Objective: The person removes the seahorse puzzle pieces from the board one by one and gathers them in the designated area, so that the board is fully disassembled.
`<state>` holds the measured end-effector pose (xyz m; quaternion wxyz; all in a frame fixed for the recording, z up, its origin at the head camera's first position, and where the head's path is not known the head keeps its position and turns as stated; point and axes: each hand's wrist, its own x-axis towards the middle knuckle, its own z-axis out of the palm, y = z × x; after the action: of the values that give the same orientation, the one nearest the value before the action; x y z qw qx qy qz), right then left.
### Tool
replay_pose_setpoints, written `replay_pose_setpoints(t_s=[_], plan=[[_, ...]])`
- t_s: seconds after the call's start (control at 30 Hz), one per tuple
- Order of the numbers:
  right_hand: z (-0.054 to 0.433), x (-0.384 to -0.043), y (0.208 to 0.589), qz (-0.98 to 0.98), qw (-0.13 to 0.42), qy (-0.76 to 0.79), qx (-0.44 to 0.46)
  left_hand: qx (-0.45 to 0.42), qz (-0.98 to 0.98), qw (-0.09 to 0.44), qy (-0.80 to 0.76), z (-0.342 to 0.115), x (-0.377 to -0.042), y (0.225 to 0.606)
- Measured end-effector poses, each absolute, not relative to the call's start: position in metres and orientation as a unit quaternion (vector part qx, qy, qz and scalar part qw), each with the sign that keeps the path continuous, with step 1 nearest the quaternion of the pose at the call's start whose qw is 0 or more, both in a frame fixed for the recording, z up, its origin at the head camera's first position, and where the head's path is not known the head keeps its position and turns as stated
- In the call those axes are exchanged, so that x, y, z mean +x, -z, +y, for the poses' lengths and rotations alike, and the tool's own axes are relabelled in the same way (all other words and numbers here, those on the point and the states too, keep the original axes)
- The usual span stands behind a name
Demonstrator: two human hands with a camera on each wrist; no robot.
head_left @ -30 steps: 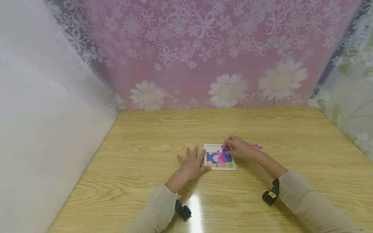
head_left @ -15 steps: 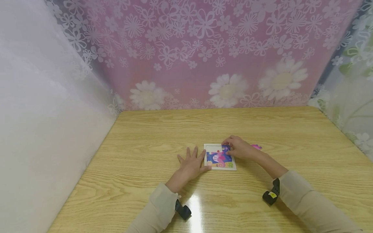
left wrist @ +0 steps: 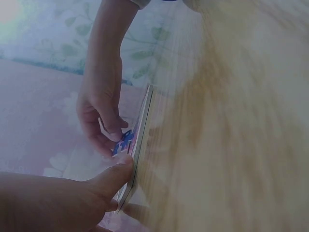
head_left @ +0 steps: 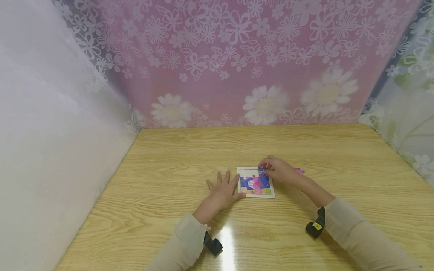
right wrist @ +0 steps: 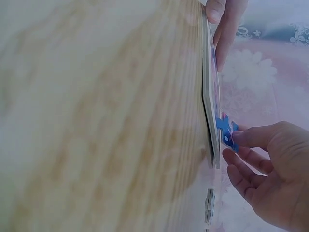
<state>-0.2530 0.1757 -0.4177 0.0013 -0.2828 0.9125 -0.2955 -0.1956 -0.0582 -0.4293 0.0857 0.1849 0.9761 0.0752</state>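
My right hand [head_left: 280, 171] pinches a blue puzzle piece [right wrist: 226, 130], tipped up at the white frame [head_left: 255, 196]'s far right corner. My left hand [head_left: 221, 194] is spread wide, thumb on the frame's near left edge. Left of the piece there's room on the white backing [head_left: 246, 173], and wooden table [head_left: 176, 162] goes past every edge.

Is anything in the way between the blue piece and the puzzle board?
Nothing visible. The right hand pinches the blue piece at the far right corner of the puzzle board; the left hand is at its left edge.
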Motion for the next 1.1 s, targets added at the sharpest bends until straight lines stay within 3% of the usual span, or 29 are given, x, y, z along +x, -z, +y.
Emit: replay_pose_setpoints(t_s=[1.1], plan=[[0.195, -0.25, 0.403, 0.904, -0.026, 0.33, -0.27, 0.185, 0.977, 0.084, -0.071, -0.058, -0.196, 0.429]])
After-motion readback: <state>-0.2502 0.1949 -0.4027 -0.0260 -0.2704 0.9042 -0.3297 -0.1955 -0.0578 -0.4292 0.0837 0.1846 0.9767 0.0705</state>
